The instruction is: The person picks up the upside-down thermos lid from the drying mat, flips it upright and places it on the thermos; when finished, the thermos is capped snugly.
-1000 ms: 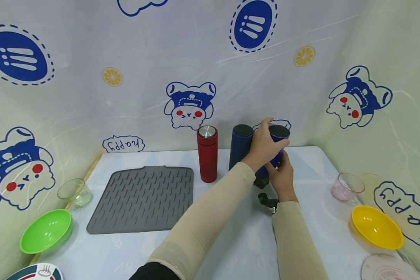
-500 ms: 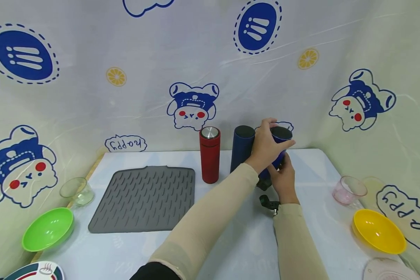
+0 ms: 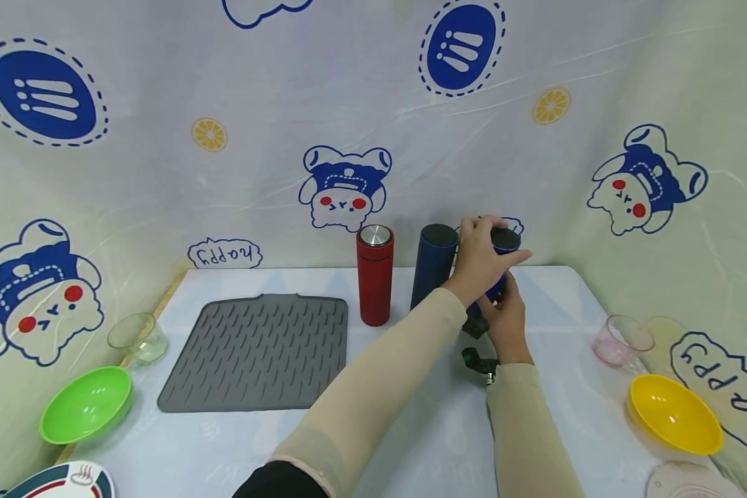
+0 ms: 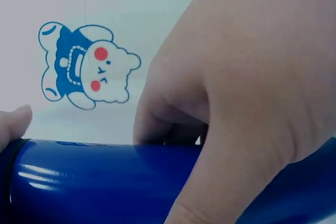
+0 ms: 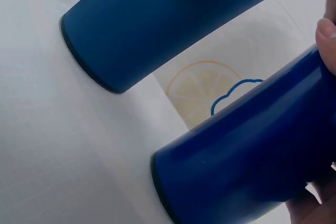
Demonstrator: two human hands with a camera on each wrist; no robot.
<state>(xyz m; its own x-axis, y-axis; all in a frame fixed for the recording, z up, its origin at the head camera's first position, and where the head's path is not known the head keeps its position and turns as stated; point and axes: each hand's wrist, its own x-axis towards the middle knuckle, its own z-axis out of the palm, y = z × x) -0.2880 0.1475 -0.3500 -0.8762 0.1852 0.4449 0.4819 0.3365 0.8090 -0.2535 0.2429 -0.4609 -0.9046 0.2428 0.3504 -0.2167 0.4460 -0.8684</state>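
My left hand (image 3: 482,259) grips the black-topped lid (image 3: 505,239) of a glossy blue thermos bottle (image 5: 247,145), its fingers bent over the far side. The left thumb (image 4: 14,124) lies across the lid just above a dark seam. Lower down, my right hand (image 3: 504,321) holds the bottle's body, its thumb on one side and fingers on the other. Close on the left stands a darker blue bottle (image 3: 434,266), also black-topped. A red thermos (image 3: 374,277) with a silver top stands further left. The hands hide much of the held bottle in the head view.
A grey ridged mat (image 3: 261,353) lies left of the bottles. At the left edge are a greenish glass (image 3: 143,340), a green bowl (image 3: 87,404) and a patterned plate (image 3: 62,481). At the right are a pink glass (image 3: 619,342) and a yellow bowl (image 3: 675,415).
The fingers of my left hand have shifted right and slightly down at the lid. The held bottle's top has moved a little right; my right hand has stayed on its body.
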